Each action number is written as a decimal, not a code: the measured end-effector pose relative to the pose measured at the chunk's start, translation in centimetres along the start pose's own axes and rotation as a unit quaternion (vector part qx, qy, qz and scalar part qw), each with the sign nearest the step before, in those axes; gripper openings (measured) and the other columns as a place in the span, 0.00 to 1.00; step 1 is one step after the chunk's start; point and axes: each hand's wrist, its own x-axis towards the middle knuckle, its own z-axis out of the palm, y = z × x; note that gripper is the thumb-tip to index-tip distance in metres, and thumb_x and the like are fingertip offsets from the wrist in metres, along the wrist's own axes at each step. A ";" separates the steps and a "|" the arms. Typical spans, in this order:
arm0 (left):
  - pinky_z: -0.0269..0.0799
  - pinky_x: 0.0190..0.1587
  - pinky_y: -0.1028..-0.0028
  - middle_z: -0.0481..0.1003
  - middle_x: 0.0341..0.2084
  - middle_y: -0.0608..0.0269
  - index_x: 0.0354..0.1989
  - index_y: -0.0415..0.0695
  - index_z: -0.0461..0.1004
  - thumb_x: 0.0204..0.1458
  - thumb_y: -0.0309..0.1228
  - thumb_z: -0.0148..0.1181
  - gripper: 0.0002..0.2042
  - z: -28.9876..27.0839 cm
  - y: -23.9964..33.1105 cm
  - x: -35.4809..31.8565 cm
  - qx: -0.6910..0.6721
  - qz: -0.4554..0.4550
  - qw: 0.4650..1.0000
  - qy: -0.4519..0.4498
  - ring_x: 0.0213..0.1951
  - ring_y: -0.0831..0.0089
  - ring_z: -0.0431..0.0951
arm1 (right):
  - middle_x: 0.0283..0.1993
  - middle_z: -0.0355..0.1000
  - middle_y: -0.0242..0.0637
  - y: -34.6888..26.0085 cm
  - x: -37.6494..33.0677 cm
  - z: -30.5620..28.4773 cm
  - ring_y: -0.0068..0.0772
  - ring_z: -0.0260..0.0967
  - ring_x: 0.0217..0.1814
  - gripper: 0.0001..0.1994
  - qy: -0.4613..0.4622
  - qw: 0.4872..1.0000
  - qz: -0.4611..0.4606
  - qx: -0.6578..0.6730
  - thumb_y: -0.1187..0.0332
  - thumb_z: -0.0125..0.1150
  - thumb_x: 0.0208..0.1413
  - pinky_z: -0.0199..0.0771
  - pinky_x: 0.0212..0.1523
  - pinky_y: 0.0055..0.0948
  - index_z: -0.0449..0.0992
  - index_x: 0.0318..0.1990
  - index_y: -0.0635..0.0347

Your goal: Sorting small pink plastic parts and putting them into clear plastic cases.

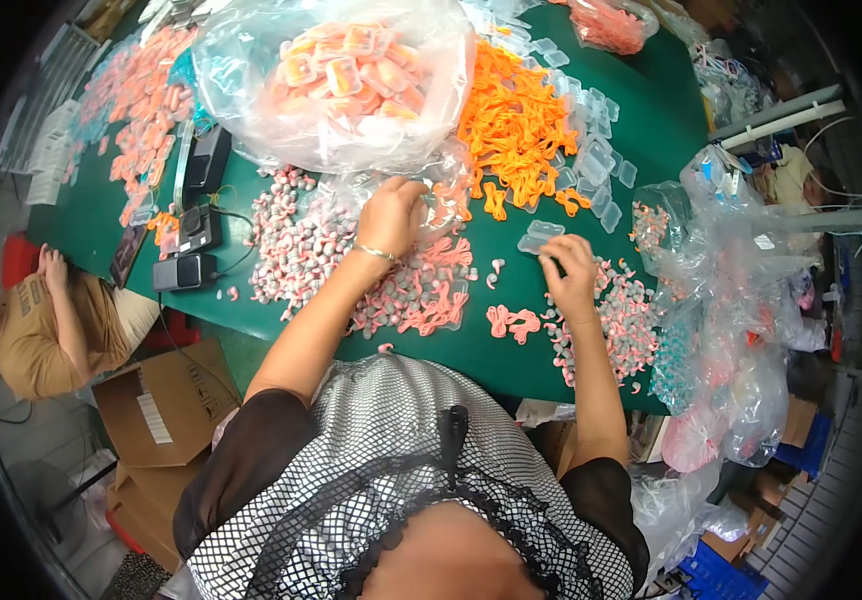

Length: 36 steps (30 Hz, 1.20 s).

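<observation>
My right hand [573, 272] pinches the edge of a small clear plastic case [539, 234] above the green table. My left hand [392, 218], a bracelet at its wrist, reaches to the lower edge of a large clear bag [241, 90]; its fingers curl downward and their tips are hidden. Beneath my left forearm lie bundled pink cords [439, 310] and a heap of small pink-and-grey pieces [286, 235]. One pink cord bundle [513, 322] rests between my hands. Another heap of pink-and-grey pieces [616, 330] spreads beside my right wrist.
The large bag holds filled orange-and-pink cases [351, 75]. Bundled orange cords [511, 120] and empty clear cases [596, 155] lie behind my hands. Black devices [196, 230] with cables stand at left, near a seated person [56, 320]. Plastic bags [741, 330] hang at the right edge.
</observation>
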 end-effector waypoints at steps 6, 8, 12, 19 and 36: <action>0.70 0.38 0.61 0.75 0.32 0.53 0.33 0.44 0.77 0.44 0.24 0.54 0.08 -2.3 -1.3 0.5 0.149 0.026 0.988 0.006 0.35 0.55 0.74 | 0.38 0.71 0.39 -2.1 0.2 1.3 0.44 0.67 0.45 0.11 -0.032 0.999 0.002 -0.034 0.79 0.59 0.43 0.68 0.45 0.36 0.75 0.37 0.59; 0.68 0.39 0.63 0.74 0.33 0.56 0.34 0.45 0.77 0.43 0.26 0.57 0.09 -3.5 -1.0 -0.3 0.197 0.004 0.979 0.055 0.38 0.57 0.73 | 0.38 0.71 0.40 -3.0 1.8 2.4 0.44 0.68 0.44 0.11 -0.019 1.000 0.008 0.001 0.78 0.58 0.44 0.68 0.44 0.36 0.75 0.38 0.59; 0.66 0.42 0.63 0.73 0.37 0.59 0.40 0.46 0.74 0.41 0.29 0.62 0.14 -5.0 -2.1 -1.5 0.168 0.023 0.974 0.149 0.41 0.58 0.71 | 0.37 0.71 0.43 -6.7 6.4 6.2 0.45 0.69 0.39 0.10 -0.084 0.982 0.081 0.150 0.76 0.57 0.48 0.69 0.41 0.34 0.74 0.40 0.62; 0.65 0.45 0.62 0.70 0.40 0.51 0.40 0.41 0.71 0.39 0.32 0.66 0.18 -6.9 -4.1 -2.4 0.152 -0.075 0.971 0.171 0.43 0.56 0.70 | 0.42 0.72 0.50 -9.3 10.8 13.9 0.52 0.68 0.47 0.15 -0.061 0.998 -0.004 0.029 0.69 0.59 0.47 0.67 0.48 0.41 0.73 0.42 0.67; 0.70 0.46 0.61 0.77 0.33 0.42 0.36 0.37 0.78 0.39 0.40 0.59 0.19 -4.4 -8.2 4.8 0.005 -0.204 0.978 0.034 0.40 0.52 0.78 | 0.49 0.70 0.44 -6.0 11.6 17.2 0.47 0.68 0.50 0.20 -0.064 0.978 0.092 0.177 0.78 0.53 0.45 0.67 0.51 0.40 0.71 0.49 0.58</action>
